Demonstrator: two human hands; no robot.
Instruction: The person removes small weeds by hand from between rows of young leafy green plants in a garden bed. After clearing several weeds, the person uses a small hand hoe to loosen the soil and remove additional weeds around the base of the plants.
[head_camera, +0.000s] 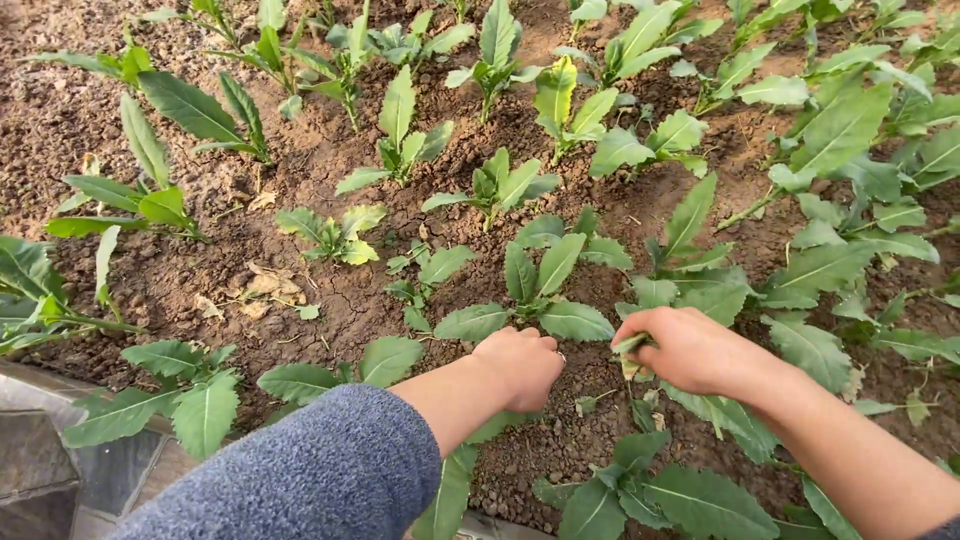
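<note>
Small green leaf (632, 344), pinched in right hand's fingers (655, 345), above soil

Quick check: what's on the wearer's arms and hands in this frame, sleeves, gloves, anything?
Both hands are bare, no gloves. The left hand comes out of a grey-blue knit sleeve pushed up the forearm. The right hand has a bare forearm; only a dark sleeve edge shows at the frame corner.

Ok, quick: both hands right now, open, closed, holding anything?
Left hand: closed in a fist low over the soil; what it grips cannot be told.
Right hand: closed on a green leaf stem.
</note>
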